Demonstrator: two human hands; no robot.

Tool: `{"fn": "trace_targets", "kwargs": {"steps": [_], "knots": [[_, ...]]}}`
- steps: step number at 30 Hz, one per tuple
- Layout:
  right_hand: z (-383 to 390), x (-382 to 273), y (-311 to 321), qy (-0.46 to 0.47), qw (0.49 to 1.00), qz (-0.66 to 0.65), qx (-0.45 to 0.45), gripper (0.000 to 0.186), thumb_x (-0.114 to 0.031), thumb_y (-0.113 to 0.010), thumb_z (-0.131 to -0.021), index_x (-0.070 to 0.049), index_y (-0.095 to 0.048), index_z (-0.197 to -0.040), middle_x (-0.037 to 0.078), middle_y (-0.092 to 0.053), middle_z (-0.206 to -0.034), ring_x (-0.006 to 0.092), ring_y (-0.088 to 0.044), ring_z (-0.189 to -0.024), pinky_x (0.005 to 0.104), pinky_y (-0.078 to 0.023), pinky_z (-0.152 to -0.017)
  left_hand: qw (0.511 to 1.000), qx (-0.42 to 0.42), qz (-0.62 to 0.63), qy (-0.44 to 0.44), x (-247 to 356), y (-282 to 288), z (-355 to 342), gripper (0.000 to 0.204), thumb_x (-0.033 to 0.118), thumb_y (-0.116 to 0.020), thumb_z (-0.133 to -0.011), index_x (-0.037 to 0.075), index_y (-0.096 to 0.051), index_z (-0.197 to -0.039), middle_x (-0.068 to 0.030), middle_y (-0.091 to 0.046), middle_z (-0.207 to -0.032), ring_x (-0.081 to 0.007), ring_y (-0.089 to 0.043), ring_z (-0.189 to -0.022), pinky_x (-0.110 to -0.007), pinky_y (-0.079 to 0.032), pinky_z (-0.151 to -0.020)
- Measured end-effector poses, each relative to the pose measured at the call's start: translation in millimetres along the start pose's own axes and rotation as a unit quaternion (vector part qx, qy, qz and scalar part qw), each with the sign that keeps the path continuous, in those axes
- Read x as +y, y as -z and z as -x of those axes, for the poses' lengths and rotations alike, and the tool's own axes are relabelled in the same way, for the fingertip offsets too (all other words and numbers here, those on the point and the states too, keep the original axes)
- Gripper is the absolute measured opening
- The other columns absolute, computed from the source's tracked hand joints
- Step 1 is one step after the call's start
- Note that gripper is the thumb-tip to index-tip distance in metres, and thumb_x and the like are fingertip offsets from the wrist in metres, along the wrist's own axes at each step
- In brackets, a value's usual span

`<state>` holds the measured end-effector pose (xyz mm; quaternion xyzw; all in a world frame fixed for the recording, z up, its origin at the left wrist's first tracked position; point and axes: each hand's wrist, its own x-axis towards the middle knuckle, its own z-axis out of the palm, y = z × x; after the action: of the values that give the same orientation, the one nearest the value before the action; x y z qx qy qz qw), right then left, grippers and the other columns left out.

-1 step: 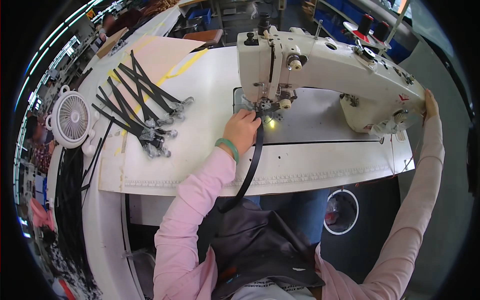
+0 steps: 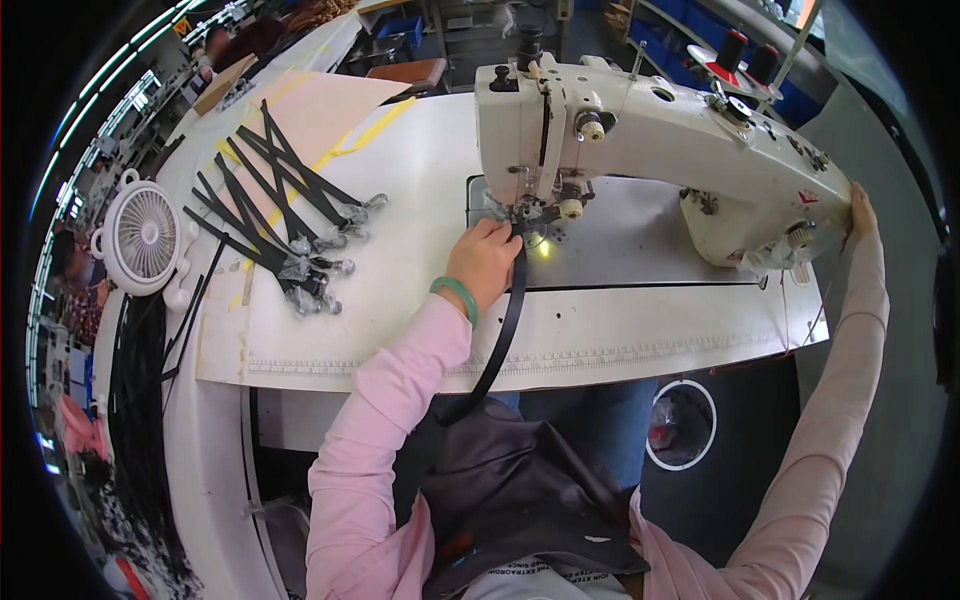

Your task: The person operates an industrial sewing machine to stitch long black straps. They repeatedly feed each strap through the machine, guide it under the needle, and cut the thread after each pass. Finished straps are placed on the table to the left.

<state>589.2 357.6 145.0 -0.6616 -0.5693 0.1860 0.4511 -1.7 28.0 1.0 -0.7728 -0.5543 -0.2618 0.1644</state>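
A black strap (image 2: 508,325) runs down from the needle area of the white sewing machine (image 2: 650,120), over the table's front edge and towards my lap. My left hand (image 2: 484,262), with a green bangle at its wrist, pinches the strap's upper end close by the presser foot (image 2: 530,212). Its fingertips partly hide the strap there. A small yellow light glows just right of them. At the far right, my right hand (image 2: 861,212) is wrapped round the handwheel end of the machine; the wheel itself is hidden.
Several black straps (image 2: 270,190) with clear-wrapped ends lie at the left of the white table (image 2: 400,300). Beyond them are a white fan (image 2: 145,238) and a hanging bundle of long black strips (image 2: 140,400). Dark thread spools (image 2: 733,48) stand behind the machine. Below sits a round bin (image 2: 683,425).
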Motion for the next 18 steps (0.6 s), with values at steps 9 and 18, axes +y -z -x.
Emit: {"fn": "trace_targets", "kwargs": {"steps": [9, 18], "knots": [[-40, 41, 24, -0.001, 0.999, 0.028, 0.043, 0.051, -0.044, -0.038, -0.09, -0.009, -0.045, -0.127, 0.013, -0.049, -0.125, 0.0246, -0.047, -0.114, 0.0324, -0.035, -0.095, 1.0, -0.018, -0.002, -0.005, -1, -2, -3, 0.026, 0.007, -0.064, -0.059, 0.003, -0.062, -0.085, -0.0104, -0.06, -0.097, -0.0244, -0.052, -0.094, -0.034, -0.044, -0.08], [34, 23, -11, 0.002, 0.996, 0.043, 0.076, 0.053, -0.046, -0.036, -0.092, 0.001, -0.052, -0.112, 0.015, -0.058, -0.106, 0.0244, -0.056, -0.092, 0.0346, -0.044, -0.08, 0.999, -0.01, -0.04, -0.003, -3, 3, 4, 0.022, 0.008, -0.063, -0.06, 0.001, -0.061, -0.081, -0.0115, -0.06, -0.096, -0.0239, -0.052, -0.092, -0.033, -0.045, -0.079]]}}
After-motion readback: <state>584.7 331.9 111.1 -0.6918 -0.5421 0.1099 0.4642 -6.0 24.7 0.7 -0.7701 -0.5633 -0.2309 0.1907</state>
